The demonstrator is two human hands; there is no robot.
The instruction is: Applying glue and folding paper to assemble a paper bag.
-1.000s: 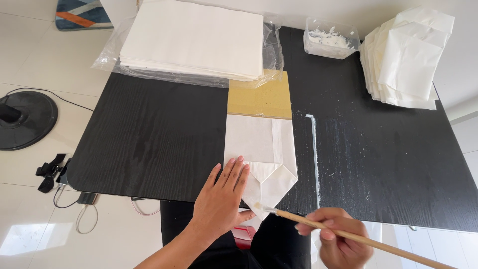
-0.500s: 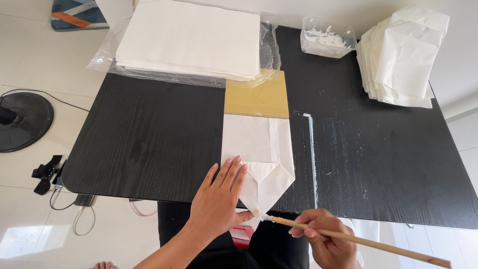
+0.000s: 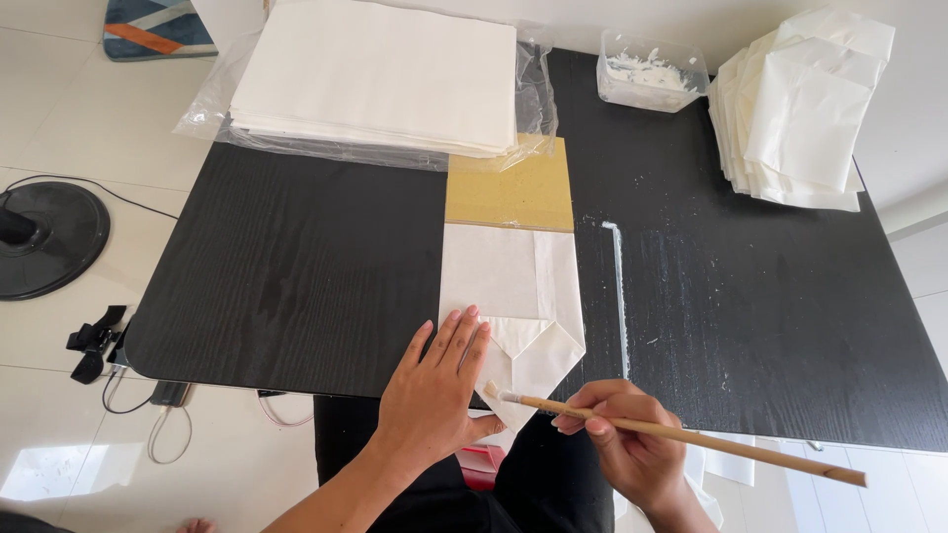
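Folded white paper bag (image 3: pixel 513 301) at the near edge of the black table (image 3: pixel 296 266), partly over a tan cardboard sheet (image 3: pixel 509 188). Pinned flat by the left hand (image 3: pixel 434 390) — fingers together, extended. Wooden brush (image 3: pixel 681 434) pinched in the right hand (image 3: pixel 622 439) — bristles touching the bag's folded corner.

Bright, even daylight fills the frame; the white floor tiles (image 3: pixel 59 464) at lower left throw back a pale glare; the black counter (image 3: pixel 296 266) shows a soft sheen; shadows are faint; focus is sharp throughout, with slight wide-angle bending at the edges.
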